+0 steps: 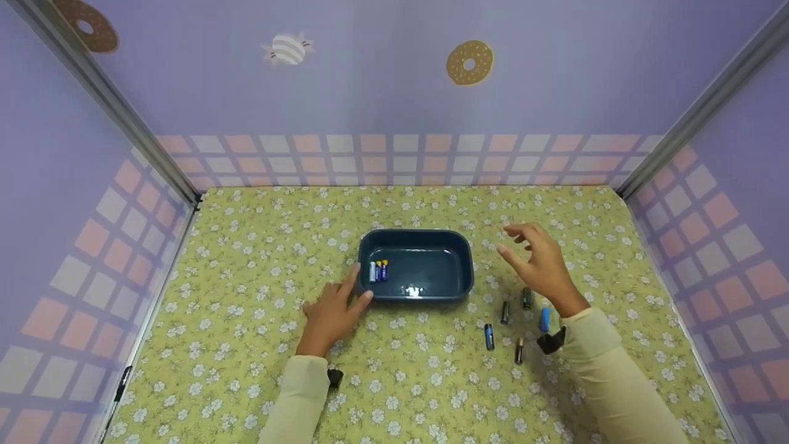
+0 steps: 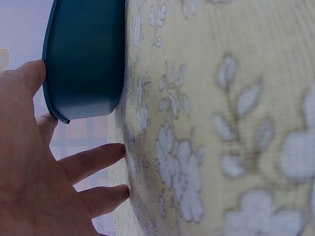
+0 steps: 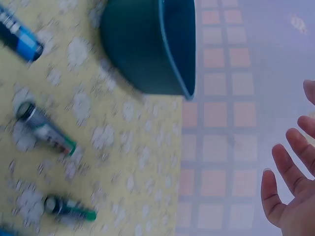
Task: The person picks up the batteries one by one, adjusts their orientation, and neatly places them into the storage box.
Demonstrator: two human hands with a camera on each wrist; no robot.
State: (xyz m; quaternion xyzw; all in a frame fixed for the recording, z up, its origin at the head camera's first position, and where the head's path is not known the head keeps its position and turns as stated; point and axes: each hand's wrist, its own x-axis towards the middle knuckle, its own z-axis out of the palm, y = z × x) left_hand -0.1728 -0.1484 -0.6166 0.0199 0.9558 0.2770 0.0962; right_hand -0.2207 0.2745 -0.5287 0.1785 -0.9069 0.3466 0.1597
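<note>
A dark teal plastic bin [image 1: 416,298] stands in the middle of the table, with three batteries [image 1: 378,271] side by side at its left end. My left hand [image 1: 333,312] rests against the bin's near left corner, thumb and index finger at the rim; in the left wrist view two fingertips [image 2: 118,150] reach the cloth. Raised over the table right of the bin, my right hand [image 1: 537,262] holds nothing, its fingers loosely bent. Below it lie loose batteries: a black-and-blue one [image 1: 489,337], a blue one [image 1: 545,319], a copper-ended one [image 1: 519,351] and two green-ended ones [image 3: 47,129].
A yellow floral cloth [image 1: 259,246] covers the table. Purple walls [image 1: 382,92] with a pink-and-white checked band enclose the back and both sides. A thin black object [image 1: 124,382] lies along the left edge.
</note>
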